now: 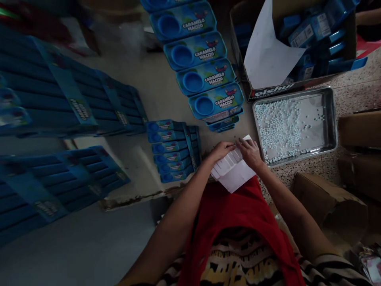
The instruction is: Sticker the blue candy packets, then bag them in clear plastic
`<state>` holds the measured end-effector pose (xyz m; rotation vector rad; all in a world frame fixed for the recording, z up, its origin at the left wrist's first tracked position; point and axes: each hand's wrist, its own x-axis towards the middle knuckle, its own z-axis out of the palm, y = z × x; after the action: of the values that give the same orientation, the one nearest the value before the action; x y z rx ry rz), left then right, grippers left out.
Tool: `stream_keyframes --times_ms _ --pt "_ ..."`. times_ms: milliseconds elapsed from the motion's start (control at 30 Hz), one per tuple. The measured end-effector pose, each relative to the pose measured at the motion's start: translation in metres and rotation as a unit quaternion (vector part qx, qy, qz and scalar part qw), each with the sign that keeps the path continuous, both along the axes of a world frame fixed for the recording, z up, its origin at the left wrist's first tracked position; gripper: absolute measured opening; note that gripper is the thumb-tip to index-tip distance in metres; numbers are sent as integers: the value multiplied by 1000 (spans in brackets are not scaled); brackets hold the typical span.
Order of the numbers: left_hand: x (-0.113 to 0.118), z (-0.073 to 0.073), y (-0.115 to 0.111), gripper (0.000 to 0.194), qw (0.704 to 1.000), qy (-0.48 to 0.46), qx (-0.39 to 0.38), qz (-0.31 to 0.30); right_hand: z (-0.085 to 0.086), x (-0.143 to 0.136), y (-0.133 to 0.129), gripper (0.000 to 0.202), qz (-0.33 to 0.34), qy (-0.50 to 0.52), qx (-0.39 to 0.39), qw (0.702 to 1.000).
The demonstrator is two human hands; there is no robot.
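My left hand [224, 151] curls its fingers over the upper left edge of a folded white card box [238, 176], unprinted on the side I see. On the upper right edge of the same box, the fingers of my right hand [250, 153] are bent and press on the card. The box lies tilted over the edge of the table, just above my red apron [232, 206]. Its upper part shows several narrow folds, and a wide flap hangs toward me. My fingers cover part of the far edge.
A metal tray [333, 119] holds small pale blue and white candies. Behind it stands a carton [253, 93] full of blue boxes and a white sheet. Blue candy boxes [216, 99] stand in a row; banded stacks [172, 153] fill the left. Brown cartons [324, 194] sit right.
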<state>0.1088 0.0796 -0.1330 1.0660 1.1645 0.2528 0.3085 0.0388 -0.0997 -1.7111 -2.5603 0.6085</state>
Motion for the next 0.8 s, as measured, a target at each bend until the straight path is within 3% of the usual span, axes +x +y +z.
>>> stream_keyframes --times_ms 100,167,267,400,500,567,633,700,800 --pt "-4 2 -1 52 998 -44 -44 30 3 5 -15 49 32 7 14 999" --pt "-6 5 0 46 999 -39 -36 10 9 7 -23 45 30 11 15 999" --pt "-4 9 5 34 998 16 15 -53 21 9 -29 36 4 11 33 999" --pt "7 8 16 28 981 136 103 -86 40 10 -34 25 -29 4 66 997" --pt "18 6 25 24 968 192 145 -71 61 9 -42 25 -79 23 69 994" --pt "22 9 26 15 964 190 184 -19 81 5 -47 21 -166 75 53 982" --pt "21 19 20 16 960 164 222 46 103 -2 -50 16 -295 167 3 941" --pt "16 36 6 23 966 113 203 115 125 -11 -50 17 -410 280 -73 865" --pt "3 71 -21 58 976 -56 15 210 153 -26 -45 25 -487 432 -166 741"
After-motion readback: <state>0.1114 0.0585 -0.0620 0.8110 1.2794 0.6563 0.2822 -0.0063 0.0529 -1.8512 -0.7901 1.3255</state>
